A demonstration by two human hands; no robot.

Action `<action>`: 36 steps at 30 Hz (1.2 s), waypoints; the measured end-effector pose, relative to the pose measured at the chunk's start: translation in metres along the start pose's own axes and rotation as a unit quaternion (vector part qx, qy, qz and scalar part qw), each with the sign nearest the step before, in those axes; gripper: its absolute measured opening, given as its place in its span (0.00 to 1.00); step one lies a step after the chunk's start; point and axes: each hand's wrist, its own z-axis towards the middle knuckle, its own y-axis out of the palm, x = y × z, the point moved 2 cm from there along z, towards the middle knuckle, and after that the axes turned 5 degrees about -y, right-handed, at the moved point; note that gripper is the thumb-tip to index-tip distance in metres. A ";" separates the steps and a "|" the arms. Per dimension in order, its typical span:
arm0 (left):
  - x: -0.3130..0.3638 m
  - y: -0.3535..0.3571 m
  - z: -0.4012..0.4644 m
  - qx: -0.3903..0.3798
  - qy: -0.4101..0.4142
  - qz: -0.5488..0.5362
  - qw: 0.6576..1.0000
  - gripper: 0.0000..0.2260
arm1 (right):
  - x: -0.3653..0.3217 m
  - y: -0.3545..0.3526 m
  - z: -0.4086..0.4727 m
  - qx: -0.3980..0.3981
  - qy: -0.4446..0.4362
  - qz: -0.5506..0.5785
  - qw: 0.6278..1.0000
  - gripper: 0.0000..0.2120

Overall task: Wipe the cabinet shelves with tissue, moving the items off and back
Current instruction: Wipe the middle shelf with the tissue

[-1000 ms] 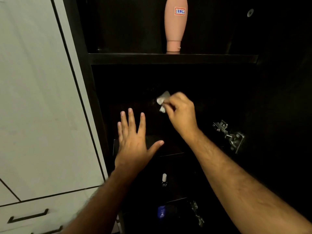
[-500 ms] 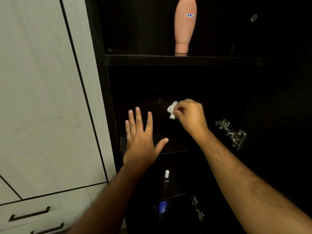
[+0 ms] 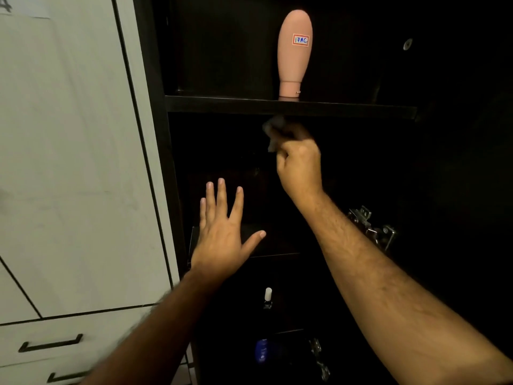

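Inside a dark cabinet, my right hand point(image 3: 298, 165) grips a crumpled tissue point(image 3: 273, 129), dim in shadow, just under the front edge of the upper shelf point(image 3: 222, 103). A pink bottle point(image 3: 294, 51) with a small label stands upside down on that upper shelf. My left hand point(image 3: 223, 234) is spread flat with straight fingers over the front of the middle shelf point(image 3: 280, 245), holding nothing. Whether the palm touches the shelf cannot be told.
A small bottle with a white cap point(image 3: 268, 297) stands on a lower shelf, and a blue bottle point(image 3: 261, 350) sits below it. Metal door hinges point(image 3: 372, 227) stick out at the right. White cabinet doors and drawers point(image 3: 69, 162) fill the left.
My right hand has risen with the tissue from the middle shelf's back area up to just under the upper shelf. My left hand stays spread over the middle shelf's front.
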 end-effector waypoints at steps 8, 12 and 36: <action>-0.001 -0.012 -0.016 0.033 0.013 0.012 0.999 0.41 | 0.020 0.028 -0.093 -0.316 -0.083 -0.092 0.941 0.09; -0.003 -0.023 -0.023 0.059 0.031 0.010 0.998 0.40 | 0.020 0.008 -0.051 -0.183 -0.013 -0.043 0.982 0.06; -0.009 -0.061 -0.034 0.140 0.106 0.047 0.983 0.37 | 0.006 -0.002 0.006 0.017 0.203 0.002 0.979 0.06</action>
